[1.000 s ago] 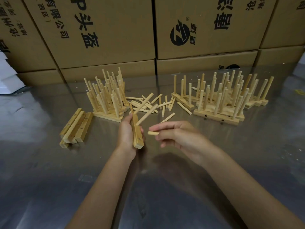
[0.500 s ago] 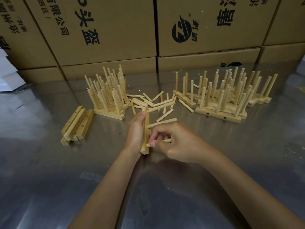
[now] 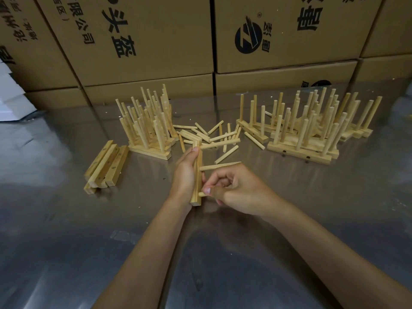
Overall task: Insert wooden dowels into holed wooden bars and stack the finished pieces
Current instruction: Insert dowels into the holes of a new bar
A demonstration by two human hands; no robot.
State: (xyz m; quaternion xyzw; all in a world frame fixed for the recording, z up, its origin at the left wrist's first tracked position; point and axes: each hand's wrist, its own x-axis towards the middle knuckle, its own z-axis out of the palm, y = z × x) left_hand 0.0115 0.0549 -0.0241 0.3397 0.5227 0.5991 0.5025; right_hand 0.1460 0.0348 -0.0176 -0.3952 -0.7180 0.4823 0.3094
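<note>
- While the left hand (image 3: 186, 175) grips a holed wooden bar (image 3: 197, 177) on its edge near the middle of the steel bench (image 3: 66, 241), fingers curled round it, one dowel (image 3: 219, 166) stands out of the bar's side toward three o'clock; the bar runs from six to twelve o'clock.
- The right hand (image 3: 238, 190) is just beside the bar at three o'clock; its thumb and curled fingers pinch a second dowel (image 3: 202, 194) whose tip meets the bar near its lower end.
- Loose dowels (image 3: 209, 137) lie scattered at twelve o'clock from the hands.
- A stack of finished pieces (image 3: 149, 128) stands at eleven o'clock, pegs upward; a wider group of finished pieces (image 3: 312, 128) sits at two o'clock.
- Bare bars (image 3: 107, 166) lie piled at nine o'clock, well apart from the hands.
- Printed cardboard boxes (image 3: 156, 41) wall the bench's far edge.
</note>
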